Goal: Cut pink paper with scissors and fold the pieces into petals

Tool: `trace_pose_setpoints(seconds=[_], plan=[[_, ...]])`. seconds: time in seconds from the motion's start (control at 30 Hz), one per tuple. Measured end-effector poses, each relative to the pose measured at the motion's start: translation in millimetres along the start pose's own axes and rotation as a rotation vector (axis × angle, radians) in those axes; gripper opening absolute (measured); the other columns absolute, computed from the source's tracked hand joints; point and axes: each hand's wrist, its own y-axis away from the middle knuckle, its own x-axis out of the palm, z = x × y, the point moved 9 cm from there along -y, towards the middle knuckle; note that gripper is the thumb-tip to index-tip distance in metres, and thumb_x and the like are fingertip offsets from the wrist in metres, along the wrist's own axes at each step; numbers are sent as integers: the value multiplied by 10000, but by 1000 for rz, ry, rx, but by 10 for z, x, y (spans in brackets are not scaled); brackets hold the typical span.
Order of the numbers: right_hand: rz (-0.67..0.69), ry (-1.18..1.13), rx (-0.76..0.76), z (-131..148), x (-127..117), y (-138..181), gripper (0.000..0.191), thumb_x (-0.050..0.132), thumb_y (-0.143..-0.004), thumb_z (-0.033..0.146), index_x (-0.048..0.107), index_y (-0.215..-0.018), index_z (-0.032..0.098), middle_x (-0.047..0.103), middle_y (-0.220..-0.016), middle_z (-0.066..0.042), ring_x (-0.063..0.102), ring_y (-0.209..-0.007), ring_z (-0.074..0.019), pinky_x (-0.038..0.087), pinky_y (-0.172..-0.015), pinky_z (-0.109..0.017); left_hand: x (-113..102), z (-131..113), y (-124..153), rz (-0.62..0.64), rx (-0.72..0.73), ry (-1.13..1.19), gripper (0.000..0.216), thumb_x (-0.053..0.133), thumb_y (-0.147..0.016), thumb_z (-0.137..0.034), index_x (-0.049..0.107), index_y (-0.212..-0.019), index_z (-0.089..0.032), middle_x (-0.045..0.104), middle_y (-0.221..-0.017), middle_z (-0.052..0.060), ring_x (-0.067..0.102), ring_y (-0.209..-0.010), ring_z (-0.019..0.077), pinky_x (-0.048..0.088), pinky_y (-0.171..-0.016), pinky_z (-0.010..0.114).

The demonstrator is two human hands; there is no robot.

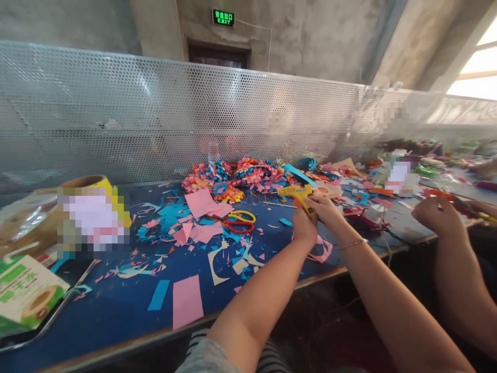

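Observation:
My left hand [304, 225] and my right hand [326, 208] meet over the blue table [116, 311], right of its middle. The right hand's fingers are wrapped round the grip of a yellow glue gun [295, 192], whose body points left. The left hand is closed just below the gun; what it pinches is hidden. A curved pink paper strip [323, 251] lies under my wrists. A thin bracelet [354, 244] circles my right wrist.
Red and yellow scissors [237, 221] lie left of my hands among pink, blue and cream paper scraps [202, 228]. Folded paper rosettes [240, 176] pile against the perforated metal screen [155, 119]. A snack packet [27, 292] sits at the left. Another person's hand [437, 215] works at the right.

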Motion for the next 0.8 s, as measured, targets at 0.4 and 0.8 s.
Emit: trace_pose_setpoints(seconds=[0.4, 0.8], plan=[[209, -315, 53, -6, 93, 118, 294, 705, -555, 331, 628, -781, 159, 641, -661, -26, 547, -514, -109, 408, -486, -216, 84, 255, -102, -59, -245, 593, 114, 621, -614, -133, 584, -722, -130, 666, -731, 41, 623, -724, 158, 475, -693, 292], [12, -207, 92, -209, -43, -44, 316, 684, -565, 446, 562, -630, 162, 513, -461, 8, 455, -380, -94, 350, -362, -221, -19, 288, -81, -85, -248, 279, 87, 624, -663, -226, 645, -689, -145, 671, -689, 63, 632, -733, 197, 475, -664, 301]])
